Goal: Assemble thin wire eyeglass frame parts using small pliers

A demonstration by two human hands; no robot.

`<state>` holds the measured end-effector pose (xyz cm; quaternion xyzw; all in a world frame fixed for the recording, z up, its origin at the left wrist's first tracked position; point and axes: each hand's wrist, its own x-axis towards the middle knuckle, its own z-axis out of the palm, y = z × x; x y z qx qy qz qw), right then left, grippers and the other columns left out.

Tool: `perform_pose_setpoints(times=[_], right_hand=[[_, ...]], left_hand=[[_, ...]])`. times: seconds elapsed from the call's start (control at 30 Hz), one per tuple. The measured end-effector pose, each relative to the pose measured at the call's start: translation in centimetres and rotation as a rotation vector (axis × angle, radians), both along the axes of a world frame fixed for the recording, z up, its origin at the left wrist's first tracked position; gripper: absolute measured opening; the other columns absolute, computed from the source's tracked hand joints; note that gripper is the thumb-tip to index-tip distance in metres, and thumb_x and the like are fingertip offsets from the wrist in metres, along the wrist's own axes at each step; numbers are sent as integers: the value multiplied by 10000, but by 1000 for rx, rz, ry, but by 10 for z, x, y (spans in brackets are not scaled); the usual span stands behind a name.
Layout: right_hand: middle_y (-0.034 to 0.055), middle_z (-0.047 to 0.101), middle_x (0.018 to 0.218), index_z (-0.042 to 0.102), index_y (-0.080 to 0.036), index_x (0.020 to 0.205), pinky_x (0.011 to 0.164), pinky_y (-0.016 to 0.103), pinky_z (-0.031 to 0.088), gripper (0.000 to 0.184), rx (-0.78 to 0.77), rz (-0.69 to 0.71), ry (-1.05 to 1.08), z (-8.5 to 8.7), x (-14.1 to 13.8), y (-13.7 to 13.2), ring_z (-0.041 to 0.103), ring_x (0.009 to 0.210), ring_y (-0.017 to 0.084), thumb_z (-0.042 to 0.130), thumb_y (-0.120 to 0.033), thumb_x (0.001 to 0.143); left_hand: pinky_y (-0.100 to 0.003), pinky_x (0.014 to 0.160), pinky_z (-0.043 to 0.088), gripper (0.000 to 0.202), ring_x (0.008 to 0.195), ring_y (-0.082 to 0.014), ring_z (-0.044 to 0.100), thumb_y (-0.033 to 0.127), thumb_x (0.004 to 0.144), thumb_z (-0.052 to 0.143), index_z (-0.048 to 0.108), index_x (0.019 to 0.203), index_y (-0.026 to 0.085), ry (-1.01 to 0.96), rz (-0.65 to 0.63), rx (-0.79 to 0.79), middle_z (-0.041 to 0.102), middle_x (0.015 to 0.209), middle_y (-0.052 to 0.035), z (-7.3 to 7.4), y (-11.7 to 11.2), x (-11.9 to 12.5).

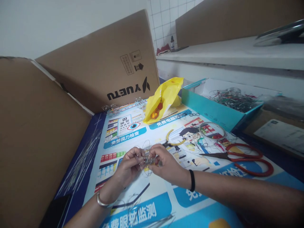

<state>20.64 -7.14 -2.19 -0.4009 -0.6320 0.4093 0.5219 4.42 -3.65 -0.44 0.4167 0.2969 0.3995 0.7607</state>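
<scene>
Over the printed poster, both hands meet on a small wire piece (pixel 146 160) with clear, glassy parts and thin wire loops sticking out above and below. My left hand (pixel 130 164), with a silver bangle at the wrist, pinches its left side. On its right side the fingers of my right hand (pixel 167 163) are closed; a black band circles that wrist. A small reddish bit shows by the right fingertips, too small to name. Just behind the right hand lie yellow-handled pliers (pixel 175 139). Red-handled scissors (pixel 249 158) rest farther right, their blades pointing left.
A yellow bag (pixel 163 99) with orange-red pieces inside stands at the back. Beside it, a teal box (pixel 209 109) holds tangled wire. A wire coil (pixel 212 130) lies in front. Cardboard panels (pixel 99 63) border the left and back. Straight wires (pixel 82 158) lie along the left edge.
</scene>
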Motion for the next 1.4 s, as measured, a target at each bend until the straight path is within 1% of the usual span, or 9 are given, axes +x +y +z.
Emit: perform_pose_setpoints(times=[0.17, 0.47, 0.9, 1.07, 1.2, 1.4], right_hand=[[9, 441, 934, 493, -201, 779, 596, 223, 429, 248, -23, 4, -1, 0, 0, 0, 473, 739, 111, 556, -20, 622], [4, 436, 944, 496, -203, 792, 584, 210, 414, 260, -32, 19, 6, -3, 1, 1, 457, 705, 95, 571, -24, 620], [8, 439, 932, 499, -202, 780, 588, 218, 416, 243, -33, 19, 12, -1, 1, 2, 462, 711, 104, 568, -34, 617], [8, 438, 934, 502, -203, 784, 588, 217, 418, 250, -31, 22, 13, -2, 1, 1, 466, 719, 105, 562, -29, 614], [10, 441, 928, 502, -202, 779, 592, 220, 419, 241, -32, 16, 8, -2, 1, 1, 473, 744, 114, 561, -34, 616], [6, 436, 931, 494, -202, 777, 577, 214, 413, 233, -40, 23, 12, -2, 1, 1, 468, 722, 105, 560, -41, 622]], left_hand=[[-201, 497, 331, 151, 542, -84, 492, 91, 698, 641, 504, 668, 148, 0, -18, 6, 549, 729, 2, -1, 0, -1], [-203, 501, 340, 131, 549, -89, 508, 76, 701, 628, 515, 684, 141, 14, -8, 9, 555, 737, -7, -1, 0, -1], [-204, 520, 345, 127, 563, -87, 506, 71, 713, 620, 517, 686, 141, -1, -29, 8, 555, 751, -10, -3, 1, -2], [-199, 503, 333, 124, 545, -82, 493, 78, 716, 622, 519, 694, 144, -6, -27, 6, 555, 739, -7, -3, 2, -1], [-198, 505, 339, 129, 549, -84, 498, 65, 712, 615, 516, 688, 144, -3, -25, 12, 557, 737, -7, -3, 2, -2], [-204, 512, 359, 127, 538, -84, 496, 61, 713, 604, 511, 690, 144, 19, -30, 2, 547, 727, -3, -2, 0, -3]])
